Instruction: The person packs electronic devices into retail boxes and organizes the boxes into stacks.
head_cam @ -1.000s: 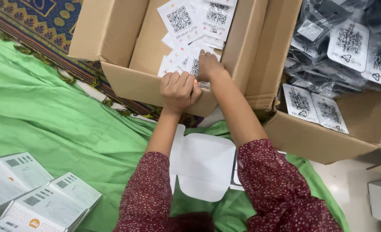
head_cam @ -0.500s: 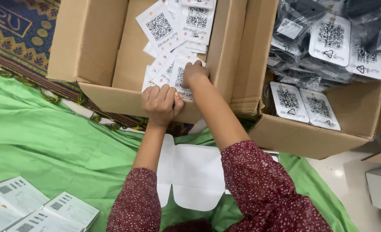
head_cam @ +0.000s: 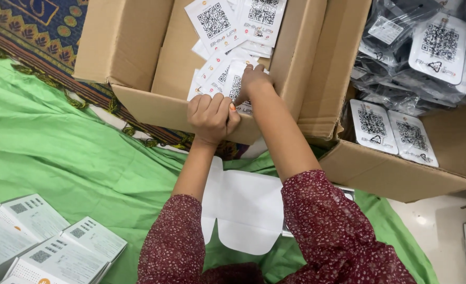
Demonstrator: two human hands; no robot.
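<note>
Green cloth [head_cam: 59, 158] across the near left. Far centre, an open carton [head_cam: 138, 58] of white cards [head_cam: 227, 73]; right of it, a second carton [head_cam: 401, 168] of black packets [head_cam: 401, 31]. Left hand [head_cam: 210, 117] clamped on the first carton's near wall. Right hand [head_cam: 254, 81] inside, fingers closed on cards. Blank white cut-out [head_cam: 243, 205] near, between the forearms. Small boxes [head_cam: 43, 242] near left.

The right hand [head_cam: 254, 80] has dug deeper among the white cards [head_cam: 227, 79], lifting them upright
</note>
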